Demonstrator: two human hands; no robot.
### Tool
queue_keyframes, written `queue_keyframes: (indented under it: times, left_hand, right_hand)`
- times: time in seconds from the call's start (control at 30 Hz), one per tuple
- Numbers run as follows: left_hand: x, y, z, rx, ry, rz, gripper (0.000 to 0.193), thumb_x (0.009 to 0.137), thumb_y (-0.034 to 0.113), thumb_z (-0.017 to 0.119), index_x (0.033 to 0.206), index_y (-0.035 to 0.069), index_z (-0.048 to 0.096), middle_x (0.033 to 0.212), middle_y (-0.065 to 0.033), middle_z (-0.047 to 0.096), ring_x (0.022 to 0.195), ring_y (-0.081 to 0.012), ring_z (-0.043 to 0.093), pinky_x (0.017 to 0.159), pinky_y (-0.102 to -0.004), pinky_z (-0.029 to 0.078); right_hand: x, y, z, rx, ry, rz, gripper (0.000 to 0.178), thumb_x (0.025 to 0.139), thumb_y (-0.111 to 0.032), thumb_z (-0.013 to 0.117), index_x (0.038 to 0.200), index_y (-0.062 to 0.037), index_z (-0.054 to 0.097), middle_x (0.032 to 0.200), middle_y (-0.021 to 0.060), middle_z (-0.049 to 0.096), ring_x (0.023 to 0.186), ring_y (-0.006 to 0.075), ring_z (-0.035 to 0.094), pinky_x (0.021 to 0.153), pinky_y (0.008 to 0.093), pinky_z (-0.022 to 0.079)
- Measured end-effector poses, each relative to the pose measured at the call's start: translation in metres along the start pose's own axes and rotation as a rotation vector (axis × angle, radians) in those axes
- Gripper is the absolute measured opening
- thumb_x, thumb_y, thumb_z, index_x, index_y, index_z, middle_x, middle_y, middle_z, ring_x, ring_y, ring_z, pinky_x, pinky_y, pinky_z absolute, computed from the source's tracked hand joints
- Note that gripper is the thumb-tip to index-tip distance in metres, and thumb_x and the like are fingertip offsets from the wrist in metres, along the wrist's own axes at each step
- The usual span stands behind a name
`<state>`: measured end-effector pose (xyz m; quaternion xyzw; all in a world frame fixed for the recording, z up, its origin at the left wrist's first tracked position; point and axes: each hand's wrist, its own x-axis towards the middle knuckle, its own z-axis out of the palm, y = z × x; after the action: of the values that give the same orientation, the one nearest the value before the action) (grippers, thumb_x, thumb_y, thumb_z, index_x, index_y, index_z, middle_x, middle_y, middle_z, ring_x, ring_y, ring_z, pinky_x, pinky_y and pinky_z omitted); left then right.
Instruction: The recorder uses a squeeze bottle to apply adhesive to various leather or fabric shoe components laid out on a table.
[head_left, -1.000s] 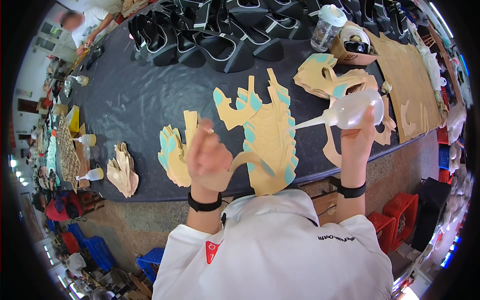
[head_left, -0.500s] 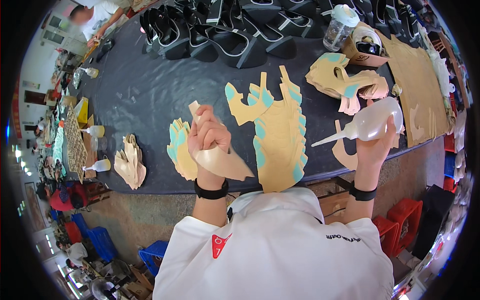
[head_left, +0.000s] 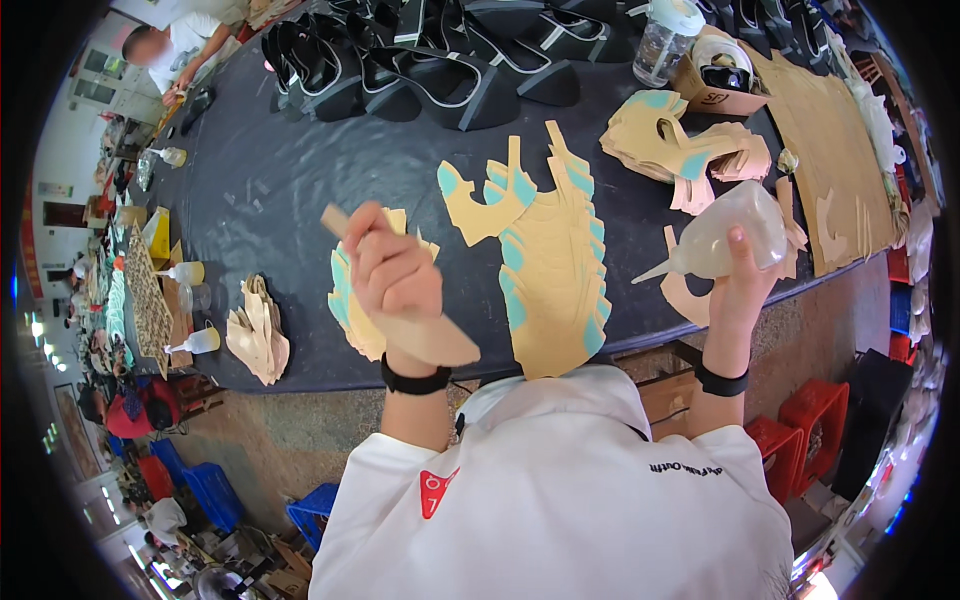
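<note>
Currently, your left hand (head_left: 395, 270): fingers curled together and clamped on a thin tan piece (head_left: 430, 340); its narrow end pokes out past your fist, while its broad end spreads below, over your wrist.
Your right hand (head_left: 742, 278): wrapped around a translucent squeeze bottle (head_left: 735, 232), thumb up against its near side, the other fingers mostly hidden from view.
Centre stack (head_left: 555, 290): overlapping tan pieces with blue-green patches along the edges, lying on the dark table (head_left: 260, 200) between your hands.
Nozzle (head_left: 655, 271): tilted down toward your left, its tip apart from the centre stack and near a loose curved piece (head_left: 690, 303).
Left stack (head_left: 350, 315): similar patched pieces, partly hidden behind your left hand.
Far-left bundle (head_left: 257, 335): plain tan pieces, well apart from both your hands.
Right pile (head_left: 660, 150): more patched pieces, just beyond the bottle.
Far side: black shoes (head_left: 450, 90) heaped together, with a clear cup (head_left: 665, 45) and a cardboard box (head_left: 718, 97) to their right.
</note>
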<state>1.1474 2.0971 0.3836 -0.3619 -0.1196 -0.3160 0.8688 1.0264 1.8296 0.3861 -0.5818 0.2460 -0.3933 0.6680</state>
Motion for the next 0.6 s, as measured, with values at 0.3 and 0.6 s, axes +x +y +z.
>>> queue_keyframes:
  times: [0.3, 0.6]
  left_hand:
    - [-0.020, 0.047, -0.043, 0.189, 0.223, 0.000, 0.016, 0.090, 0.019, 0.034, 0.079, 0.007, 0.039, 0.050, 0.0016, 0.029, 0.033, -0.0055, 0.026, 0.034, -0.0200, 0.020]
    - [-0.107, 0.153, -0.029, 0.821, 0.509, 0.298, 0.028, 0.092, 0.023, 0.026, 0.096, 0.002, 0.044, 0.055, -0.0007, 0.034, 0.040, -0.0097, 0.031, 0.038, -0.0225, 0.029]
  right_hand:
    - [-0.007, 0.007, -0.006, 0.021, -0.043, 0.055, 0.058, 0.066, -0.017, 0.073, 0.114, 0.0033, 0.045, 0.104, 0.0105, 0.054, 0.097, 0.0192, 0.052, 0.086, 0.0316, 0.041]
    - [-0.010, 0.021, -0.015, 0.042, -0.056, 0.072, 0.063, 0.067, -0.022, 0.072, 0.116, 0.0040, 0.043, 0.107, 0.0114, 0.053, 0.099, 0.0204, 0.052, 0.086, 0.0328, 0.041]
